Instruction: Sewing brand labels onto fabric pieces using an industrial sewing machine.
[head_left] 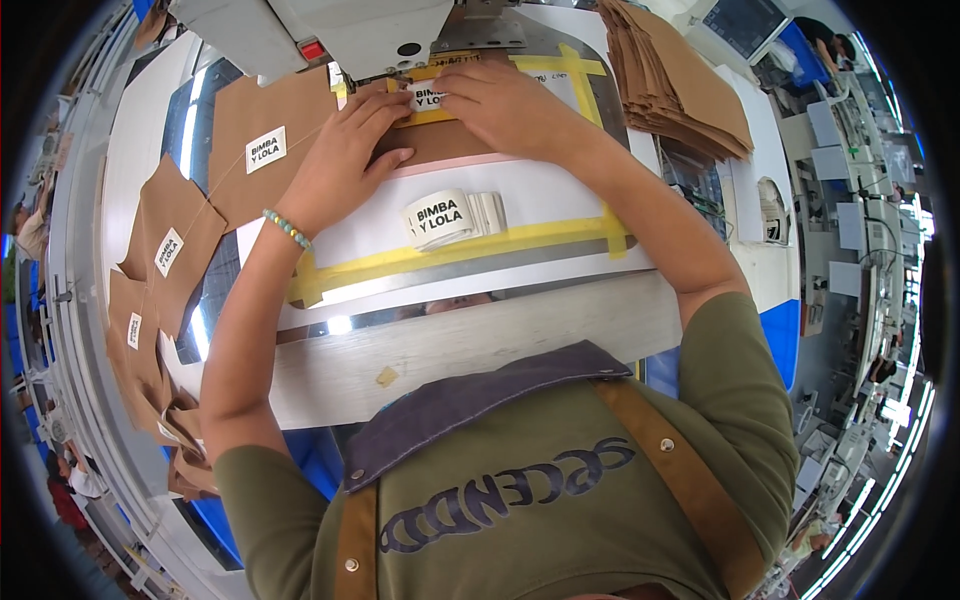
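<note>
A white label (pixel 428 97) with black print lies on a brown fabric piece (pixel 440 142) under the sewing machine head (pixel 350 35). On the left of the label my left hand (pixel 345 160) lies on the brown piece, fingers stretched forward and thumb apart. My right hand (pixel 500 108) rests at the label's right side, its fingertips beside a yellow-edged template (pixel 437 117). Neither hand is wrapped round anything. Closer to me, a folded stack of white labels (pixel 445 217) sits on the white work surface. The needle area is partly hidden.
Yellow tape (pixel 430 256) borders the work surface. At left, brown pieces with sewn labels (pixel 262 165) hang over the table edge, linked by thread. A pile of brown pieces (pixel 680 85) lies at the far right, near a screen (pixel 745 22). Other people work farther off.
</note>
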